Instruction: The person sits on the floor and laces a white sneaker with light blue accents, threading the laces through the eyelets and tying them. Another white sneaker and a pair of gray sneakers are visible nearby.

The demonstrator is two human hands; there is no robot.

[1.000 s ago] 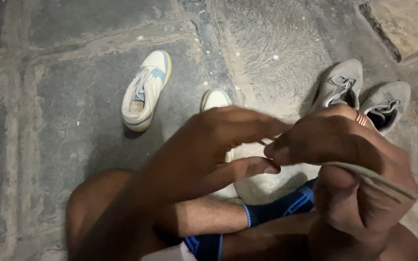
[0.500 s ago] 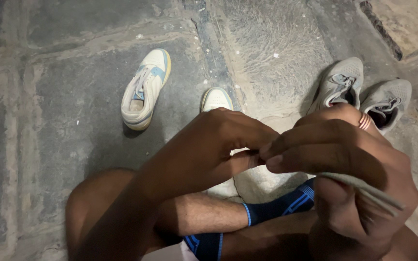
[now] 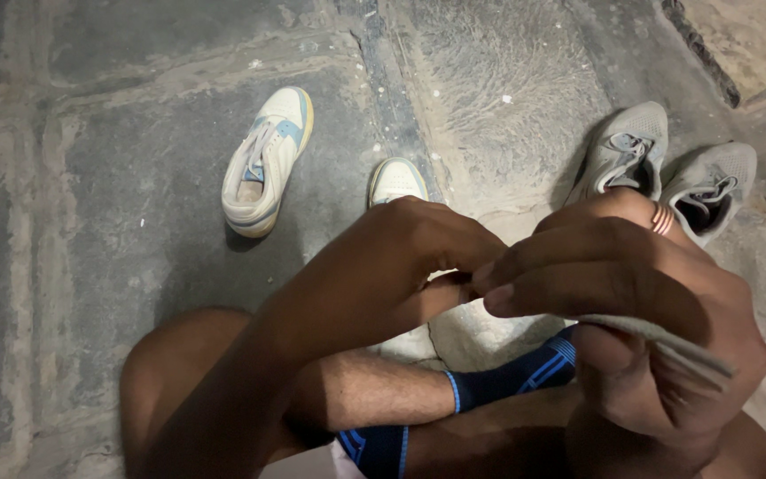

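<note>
Head view looks straight down, and closest in, the right hand (image 3: 640,328) fills the lower right, fingers curled and closed around a flat grey-green shoelace (image 3: 667,341) that runs across the palm side and out towards the lower right. A copper-coloured ring (image 3: 662,217) sits on one finger of that hand. Meeting it fingertip to fingertip from the left is the left hand (image 3: 383,275), thumb and fingers pressed together in a pinch right where the lace end would be; the lace itself is hidden at that spot, so whether this hand actually has it is hard to call. The lace looks woven, dull and a little worn, lying flat like a ribbon.

Just under the hands, a bare leg crosses the frame in a dark blue sock (image 3: 507,381) with brighter blue stripes. Between the hands and the leg, a pale, off-white shoe (image 3: 480,333) peeks through, its toe (image 3: 398,182) poking out above the left hand.

Further out on the stone floor (image 3: 135,204), a white and light-blue sneaker (image 3: 266,161) with a yellowish sole lies towards the upper left, well apart. Towards the upper right edge, two grey sneakers (image 3: 667,168) sit side by side, touching.
</note>
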